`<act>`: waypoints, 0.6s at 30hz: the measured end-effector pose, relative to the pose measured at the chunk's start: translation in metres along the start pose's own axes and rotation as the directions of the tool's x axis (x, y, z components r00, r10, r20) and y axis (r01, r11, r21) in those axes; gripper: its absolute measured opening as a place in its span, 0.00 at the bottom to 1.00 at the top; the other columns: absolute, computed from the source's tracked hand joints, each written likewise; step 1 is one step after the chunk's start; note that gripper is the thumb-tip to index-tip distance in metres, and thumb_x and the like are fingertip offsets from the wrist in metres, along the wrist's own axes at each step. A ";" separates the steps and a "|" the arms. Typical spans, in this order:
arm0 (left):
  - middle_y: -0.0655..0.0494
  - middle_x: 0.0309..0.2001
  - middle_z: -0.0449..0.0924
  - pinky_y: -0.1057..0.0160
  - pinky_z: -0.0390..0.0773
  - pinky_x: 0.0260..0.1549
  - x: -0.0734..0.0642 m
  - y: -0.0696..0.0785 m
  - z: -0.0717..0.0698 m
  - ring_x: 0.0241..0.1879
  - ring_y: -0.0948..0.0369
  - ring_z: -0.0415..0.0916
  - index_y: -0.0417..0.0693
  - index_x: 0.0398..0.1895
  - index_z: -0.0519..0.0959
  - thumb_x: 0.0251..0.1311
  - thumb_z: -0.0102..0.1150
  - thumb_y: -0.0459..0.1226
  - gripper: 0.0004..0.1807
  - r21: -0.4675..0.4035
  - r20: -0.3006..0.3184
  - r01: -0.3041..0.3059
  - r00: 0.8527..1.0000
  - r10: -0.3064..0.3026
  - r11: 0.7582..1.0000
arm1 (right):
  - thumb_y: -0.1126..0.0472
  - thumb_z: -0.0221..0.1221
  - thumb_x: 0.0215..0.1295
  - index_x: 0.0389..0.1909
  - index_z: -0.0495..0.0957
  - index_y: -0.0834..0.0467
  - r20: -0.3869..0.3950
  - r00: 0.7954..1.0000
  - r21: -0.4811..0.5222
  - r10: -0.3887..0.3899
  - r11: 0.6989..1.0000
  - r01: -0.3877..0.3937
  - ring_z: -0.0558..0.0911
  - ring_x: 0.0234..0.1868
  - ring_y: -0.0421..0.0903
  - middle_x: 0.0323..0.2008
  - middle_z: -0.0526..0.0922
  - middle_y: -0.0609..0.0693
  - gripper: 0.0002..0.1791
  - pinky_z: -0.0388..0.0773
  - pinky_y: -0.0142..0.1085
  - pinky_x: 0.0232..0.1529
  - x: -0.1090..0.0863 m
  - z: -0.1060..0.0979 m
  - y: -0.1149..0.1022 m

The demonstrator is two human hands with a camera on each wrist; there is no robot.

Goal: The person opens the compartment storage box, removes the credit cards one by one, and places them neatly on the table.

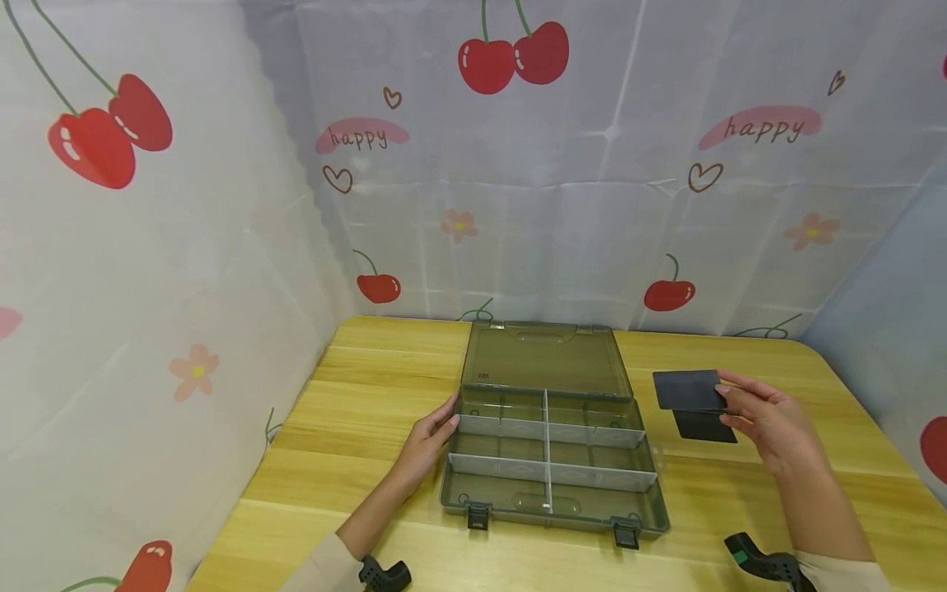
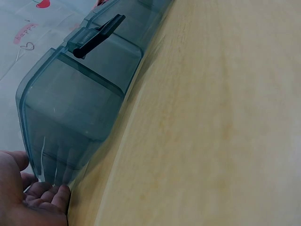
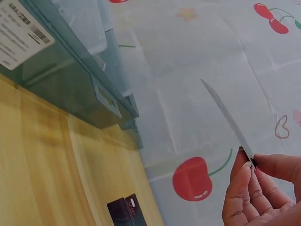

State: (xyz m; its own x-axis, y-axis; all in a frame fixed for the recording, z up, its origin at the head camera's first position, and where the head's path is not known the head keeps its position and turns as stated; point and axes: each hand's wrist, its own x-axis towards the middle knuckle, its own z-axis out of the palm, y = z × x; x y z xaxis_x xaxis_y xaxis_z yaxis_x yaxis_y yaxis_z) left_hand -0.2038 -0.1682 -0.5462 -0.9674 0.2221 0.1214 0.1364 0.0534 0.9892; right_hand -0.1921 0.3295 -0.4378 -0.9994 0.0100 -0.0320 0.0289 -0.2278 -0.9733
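A translucent grey-green organizer box (image 1: pixel 549 518) with white dividers stands with its lid (image 1: pixel 543 358) folded back. My left hand (image 1: pixel 431 436) holds the box at its left side, thumb at the rim; in the left wrist view the curled fingers (image 2: pixel 60 197) lie against the box's end, low near the table. Off to the right of the box, my right hand (image 1: pixel 773 419) pinches a thin dark card (image 1: pixel 684 390) between thumb and fingers. The right wrist view shows this card (image 3: pixel 223 109) nearly edge-on. Below it lies another dark card (image 1: pixel 703 427), with light lettering in the right wrist view.
The box sits on a yellow wood-grain table (image 1: pixel 370 395). Two dark latches, one of them the left latch (image 1: pixel 478 516), hang at its front edge. A printed label (image 3: pixel 21 35) is stuck on the box. A cherry-patterned cloth (image 1: pixel 555 205) encloses the table's back and sides.
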 end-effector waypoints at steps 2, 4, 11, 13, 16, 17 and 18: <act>0.52 0.78 0.55 0.53 0.58 0.73 0.000 0.000 0.000 0.78 0.54 0.50 0.43 0.78 0.60 0.78 0.49 0.42 0.30 0.004 -0.003 0.001 1.000 -0.001 1.000 | 0.67 0.59 0.73 0.51 0.89 0.50 -0.009 1.000 0.019 -0.004 1.000 0.004 0.80 0.33 0.40 0.44 0.81 0.39 0.14 0.85 0.29 0.35 0.001 -0.003 -0.002; 0.53 0.78 0.55 0.54 0.58 0.73 0.000 0.000 0.000 0.77 0.55 0.50 0.43 0.78 0.60 0.78 0.50 0.42 0.30 0.006 -0.005 0.001 1.000 -0.001 1.000 | 0.68 0.60 0.72 0.50 0.89 0.51 -0.019 1.000 0.038 -0.004 0.999 0.004 0.81 0.32 0.40 0.43 0.82 0.39 0.14 0.85 0.30 0.35 0.003 -0.007 -0.003; 0.52 0.79 0.54 0.53 0.58 0.73 0.001 -0.001 0.000 0.78 0.54 0.50 0.42 0.78 0.59 0.78 0.50 0.42 0.30 -0.004 0.011 -0.002 1.000 0.002 1.000 | 0.68 0.62 0.70 0.47 0.90 0.51 -0.072 0.997 0.058 0.005 0.998 -0.001 0.84 0.34 0.40 0.41 0.84 0.38 0.13 0.86 0.31 0.33 0.007 -0.017 -0.005; 0.51 0.79 0.54 0.52 0.58 0.72 0.001 -0.001 -0.001 0.78 0.53 0.50 0.42 0.78 0.59 0.78 0.49 0.42 0.30 -0.003 0.011 -0.002 1.000 0.002 1.000 | 0.68 0.62 0.70 0.46 0.90 0.51 -0.082 0.997 0.052 0.005 0.999 -0.001 0.85 0.34 0.40 0.40 0.85 0.38 0.13 0.86 0.31 0.33 0.008 -0.020 -0.005; 0.51 0.79 0.54 0.52 0.59 0.72 0.001 -0.002 -0.001 0.78 0.53 0.50 0.44 0.78 0.59 0.78 0.50 0.43 0.30 -0.002 0.011 0.003 1.000 -0.003 1.000 | 0.68 0.62 0.70 0.45 0.90 0.50 -0.098 0.995 0.043 0.008 0.999 -0.004 0.85 0.33 0.40 0.39 0.86 0.37 0.12 0.86 0.30 0.32 0.008 -0.023 -0.005; 0.51 0.79 0.54 0.52 0.59 0.72 0.000 -0.002 -0.001 0.78 0.53 0.50 0.44 0.78 0.59 0.78 0.50 0.43 0.30 0.000 0.008 0.004 1.000 -0.004 1.000 | 0.67 0.63 0.70 0.45 0.90 0.50 -0.104 0.995 0.041 0.012 0.999 -0.007 0.85 0.33 0.40 0.38 0.86 0.37 0.12 0.86 0.30 0.32 0.008 -0.024 -0.005; 0.51 0.79 0.54 0.52 0.59 0.72 0.000 -0.002 -0.001 0.78 0.53 0.50 0.44 0.78 0.59 0.78 0.50 0.43 0.30 0.002 0.006 0.003 1.000 -0.003 1.000 | 0.68 0.63 0.70 0.45 0.91 0.50 -0.111 0.994 0.040 0.015 0.999 -0.010 0.86 0.32 0.40 0.38 0.86 0.37 0.12 0.86 0.30 0.31 0.008 -0.025 -0.006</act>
State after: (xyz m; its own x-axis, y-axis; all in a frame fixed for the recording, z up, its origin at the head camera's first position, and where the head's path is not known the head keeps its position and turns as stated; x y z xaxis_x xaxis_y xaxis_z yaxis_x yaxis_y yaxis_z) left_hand -0.2047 -0.1693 -0.5481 -0.9667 0.2273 0.1179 0.1338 0.0559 0.9894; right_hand -0.2000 0.3554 -0.4383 -0.9909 0.1145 -0.0712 0.0384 -0.2666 -0.9630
